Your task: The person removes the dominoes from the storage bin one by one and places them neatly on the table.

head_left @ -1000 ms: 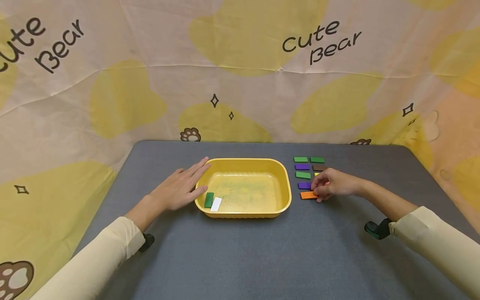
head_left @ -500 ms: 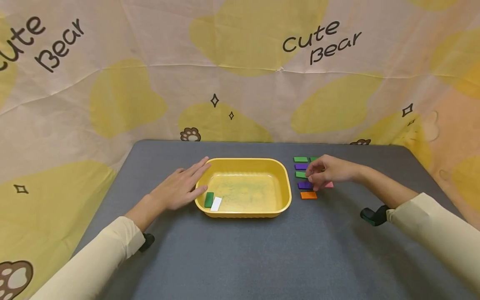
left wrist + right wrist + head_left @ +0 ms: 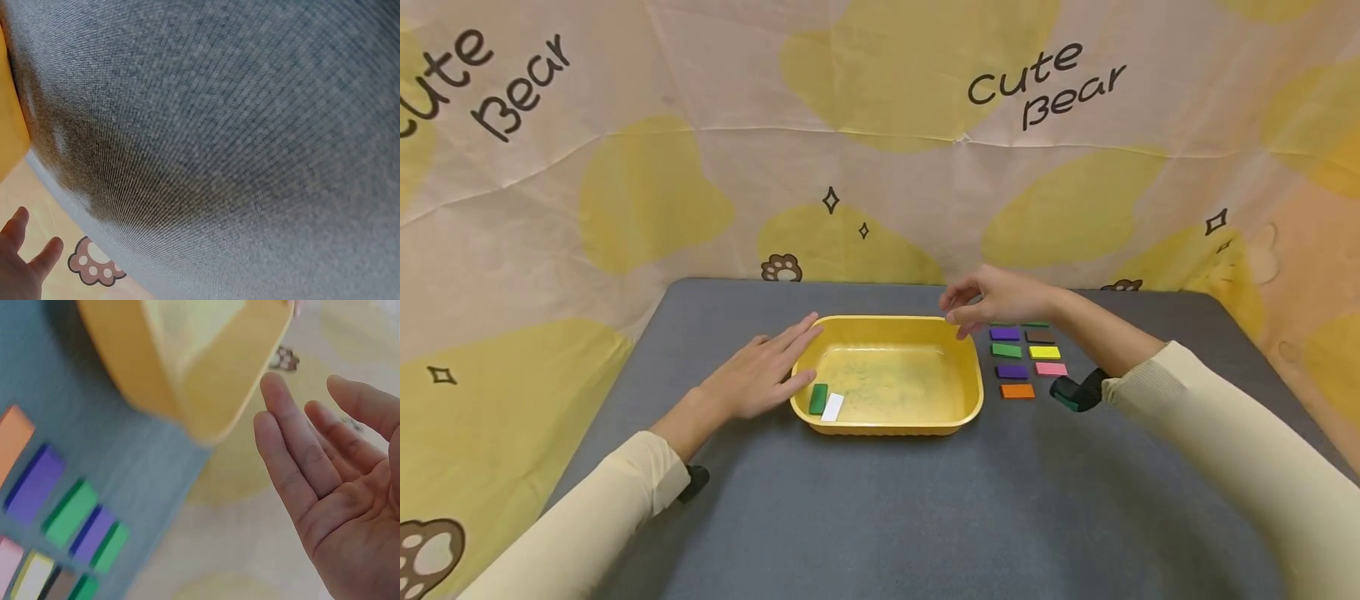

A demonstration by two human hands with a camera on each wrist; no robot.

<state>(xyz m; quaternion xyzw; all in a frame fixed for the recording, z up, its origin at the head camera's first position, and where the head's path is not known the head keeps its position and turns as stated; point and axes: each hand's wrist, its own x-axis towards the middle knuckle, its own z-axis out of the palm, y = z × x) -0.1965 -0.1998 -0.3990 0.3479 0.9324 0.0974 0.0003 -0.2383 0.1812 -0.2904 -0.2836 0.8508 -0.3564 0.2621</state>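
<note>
A yellow plastic tray (image 3: 887, 428) stands on the table; a dark green block (image 3: 817, 399) and a white block (image 3: 832, 407) lie in its front left corner. My left hand (image 3: 758, 372) rests at the tray's left rim, fingers stretched out. Above the back right corner hovers my right hand (image 3: 1000, 296). The right wrist view shows that hand's fingers (image 3: 300, 450) loosely bent, holding nothing. Right of the tray, flat blocks lie in two columns, including orange (image 3: 1017, 392), purple (image 3: 1012, 372), pink (image 3: 1051, 369), yellow (image 3: 1044, 352), green (image 3: 1006, 352) and brown (image 3: 1040, 337). My right hand partly hides the farthest green ones.
The grey tabletop (image 3: 880, 517) extends in front of the tray. A patterned cloth (image 3: 880, 167) hangs behind the table. Dark wrist cameras sit on both wrists, the right one (image 3: 1077, 391) close to the pink block.
From beside the orange block, my right hand has moved back and left, over the blocks to the tray's back right corner. The blocks stay in place. My left hand has kept still.
</note>
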